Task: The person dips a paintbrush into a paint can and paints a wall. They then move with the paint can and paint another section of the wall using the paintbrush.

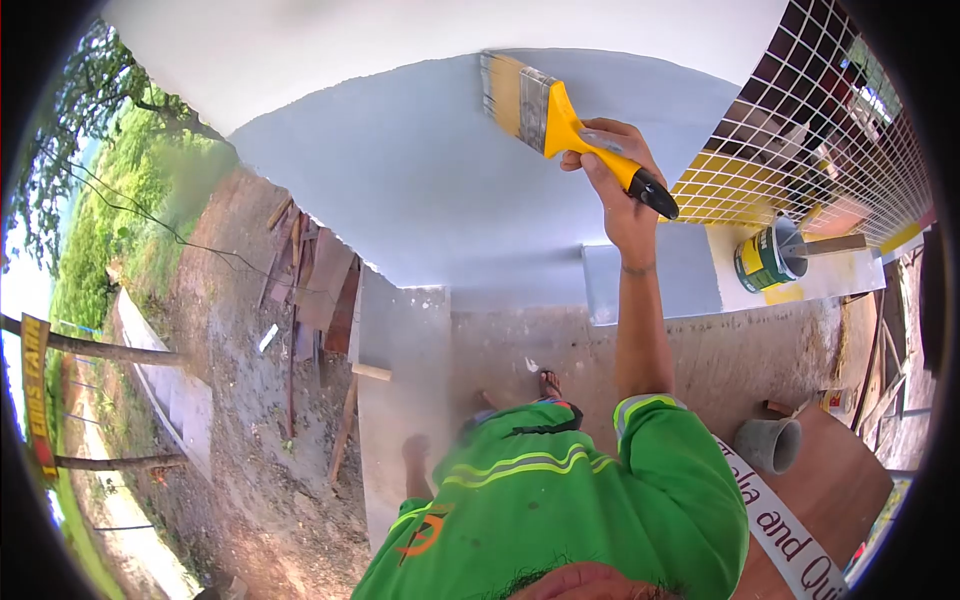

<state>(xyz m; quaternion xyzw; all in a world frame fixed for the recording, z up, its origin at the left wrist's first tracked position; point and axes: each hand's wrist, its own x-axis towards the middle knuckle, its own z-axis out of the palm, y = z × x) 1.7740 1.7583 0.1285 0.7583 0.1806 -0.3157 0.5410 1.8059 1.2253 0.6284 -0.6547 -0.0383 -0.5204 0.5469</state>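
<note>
A wide paintbrush (pixel 560 125) with a yellow and black handle is held in my right hand (pixel 618 170), whose fingers wrap round the handle. Its bristle tips touch the blue-grey painted surface (pixel 400 170) near the edge where the white surface (pixel 420 30) begins. Grey paint marks my fingers. My left hand (pixel 416 450) hangs low beside my green shirt, blurred, in front of a pale board; its fingers cannot be made out.
A paint can (pixel 770 257) stands on a partly painted ledge (pixel 650 275) at right, below white wire mesh (pixel 750 180). A grey bucket (pixel 768 445) and a lettered banner (pixel 790 530) are lower right. Wooden planks (pixel 325 270) lie on the ground at left.
</note>
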